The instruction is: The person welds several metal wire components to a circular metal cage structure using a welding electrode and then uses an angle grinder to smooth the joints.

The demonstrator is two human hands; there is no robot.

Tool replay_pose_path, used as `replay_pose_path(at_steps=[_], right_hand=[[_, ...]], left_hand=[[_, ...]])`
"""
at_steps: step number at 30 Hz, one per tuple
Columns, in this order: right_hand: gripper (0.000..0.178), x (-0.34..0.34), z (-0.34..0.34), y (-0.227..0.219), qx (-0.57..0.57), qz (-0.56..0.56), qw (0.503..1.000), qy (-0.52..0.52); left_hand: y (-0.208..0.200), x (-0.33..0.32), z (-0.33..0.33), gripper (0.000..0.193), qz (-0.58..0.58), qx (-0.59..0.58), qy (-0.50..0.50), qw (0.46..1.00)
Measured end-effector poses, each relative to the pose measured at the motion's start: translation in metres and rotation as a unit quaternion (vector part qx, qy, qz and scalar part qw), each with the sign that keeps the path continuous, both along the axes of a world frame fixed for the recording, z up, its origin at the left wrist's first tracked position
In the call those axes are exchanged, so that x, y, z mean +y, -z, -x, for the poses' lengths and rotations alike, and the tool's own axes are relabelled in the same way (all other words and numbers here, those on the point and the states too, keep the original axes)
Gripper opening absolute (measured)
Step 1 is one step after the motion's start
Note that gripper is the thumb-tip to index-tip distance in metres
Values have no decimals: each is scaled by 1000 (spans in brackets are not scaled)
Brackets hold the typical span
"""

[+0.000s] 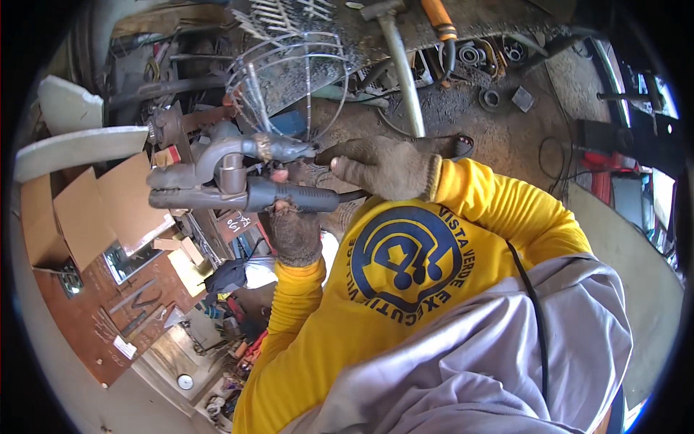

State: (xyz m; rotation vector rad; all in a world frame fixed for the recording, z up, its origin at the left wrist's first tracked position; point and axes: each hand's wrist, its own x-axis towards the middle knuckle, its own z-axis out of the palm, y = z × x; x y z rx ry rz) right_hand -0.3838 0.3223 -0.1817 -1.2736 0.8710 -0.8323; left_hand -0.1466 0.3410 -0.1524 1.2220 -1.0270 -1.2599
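While the welding electrode holder lies with its long axis horizontal, jaws pointing left and handle running right, the gloved left hand is closed around that dark handle from below and is the nearer one. The gloved right hand sits just right of and above the holder, fingers curled, pinching its upper metal lever. Beyond the hands stand a wire cage frame and a cluttered, grimy workshop floor.

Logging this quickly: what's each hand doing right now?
Left hand: closed around the welding electrode holder handle.
Right hand: gloved, fingertips on the holder's upper lever; grip cannot be told.
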Motion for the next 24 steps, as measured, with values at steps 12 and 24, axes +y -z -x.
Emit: replay_pose_path(at_steps=[12, 24], right_hand=[[59, -23, -86, -20, -54, -90, 994, 8], [60, -32, -237, 0, -96, -91, 970, 202]], left_hand=[[28, -21, -98, 76, 14, 91, 46, 995], [66, -69, -219, 59, 39, 147, 98, 983]])
